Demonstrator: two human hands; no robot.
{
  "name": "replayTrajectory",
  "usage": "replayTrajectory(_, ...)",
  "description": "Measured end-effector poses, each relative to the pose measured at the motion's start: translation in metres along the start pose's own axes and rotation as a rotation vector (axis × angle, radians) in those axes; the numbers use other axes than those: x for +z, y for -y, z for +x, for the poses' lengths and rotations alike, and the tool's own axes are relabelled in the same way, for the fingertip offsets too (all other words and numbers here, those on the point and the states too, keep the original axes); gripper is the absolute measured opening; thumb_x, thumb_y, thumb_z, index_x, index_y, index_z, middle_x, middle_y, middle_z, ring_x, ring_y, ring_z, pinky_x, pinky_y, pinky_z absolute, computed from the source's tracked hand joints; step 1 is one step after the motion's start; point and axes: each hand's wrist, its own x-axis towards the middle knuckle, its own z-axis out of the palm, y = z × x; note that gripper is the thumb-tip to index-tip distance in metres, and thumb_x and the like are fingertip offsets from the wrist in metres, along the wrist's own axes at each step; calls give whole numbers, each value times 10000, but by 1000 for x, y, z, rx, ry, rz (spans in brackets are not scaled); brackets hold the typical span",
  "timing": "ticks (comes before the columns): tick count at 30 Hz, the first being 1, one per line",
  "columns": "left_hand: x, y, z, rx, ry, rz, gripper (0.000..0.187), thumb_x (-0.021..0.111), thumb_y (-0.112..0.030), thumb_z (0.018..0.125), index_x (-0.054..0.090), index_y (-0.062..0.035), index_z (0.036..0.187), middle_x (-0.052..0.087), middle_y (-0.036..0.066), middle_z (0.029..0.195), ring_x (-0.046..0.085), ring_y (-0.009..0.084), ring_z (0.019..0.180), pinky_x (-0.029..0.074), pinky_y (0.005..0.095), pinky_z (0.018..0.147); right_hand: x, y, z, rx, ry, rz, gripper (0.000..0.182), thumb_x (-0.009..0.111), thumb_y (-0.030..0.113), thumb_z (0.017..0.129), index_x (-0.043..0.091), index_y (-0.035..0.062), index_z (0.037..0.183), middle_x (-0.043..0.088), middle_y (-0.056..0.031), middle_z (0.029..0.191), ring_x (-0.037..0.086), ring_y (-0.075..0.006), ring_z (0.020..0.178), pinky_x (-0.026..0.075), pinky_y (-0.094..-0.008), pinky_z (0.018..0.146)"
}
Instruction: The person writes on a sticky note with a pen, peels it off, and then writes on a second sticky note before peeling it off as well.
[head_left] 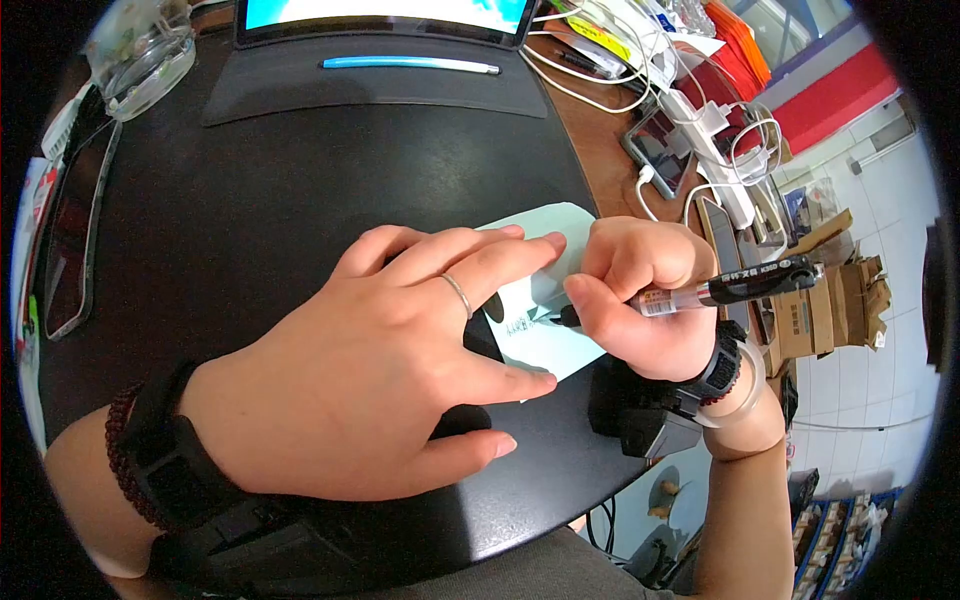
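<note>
A pale green slip of paper [560,352] lies on the black desk mat, with small dark handwriting near its left side. My left hand [390,350] rests flat across the paper's left part, fingers spread, a ring on one finger. In my right hand [650,300] is a black gel pen [690,297] with a clear barrel, gripped between thumb and fingers. The pen's tip points down-left onto the paper beside the writing. Both wrists wear black straps; a pale bangle also circles the right one. Part of the paper is hidden under my hands.
A tablet [385,15] in a dark folding cover stands at the back, with a blue stylus [410,65] on its flap. A phone [80,230] and a clear glass container [140,60] are at left. White cables, a power strip [712,150] and cardboard boxes [830,310] lie right.
</note>
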Motion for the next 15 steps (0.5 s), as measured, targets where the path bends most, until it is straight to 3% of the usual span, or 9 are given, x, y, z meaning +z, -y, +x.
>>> replayTrajectory(2, 0, 0, 0, 2, -6, 1, 361, 694, -354, 756, 698, -272, 1107, 363, 210, 1454, 386, 383, 1301, 309, 508, 998, 1, 1, 0, 54, -32, 105, 335, 696, -8, 757, 423, 69, 580, 460, -29, 528, 456, -141, 452, 325, -280, 441)
replayTrajectory(15, 0, -1, 1, -2, 14, 4, 364, 703, -355, 742, 698, -272, 1096, 354, 211, 1461, 394, 389, 1283, 309, 508, 997, 0, 3, -4, 9, 37, 37, 357, 713, 30, 764, 419, 74, 566, 451, -19, 521, 451, -169, 456, 325, -292, 444)
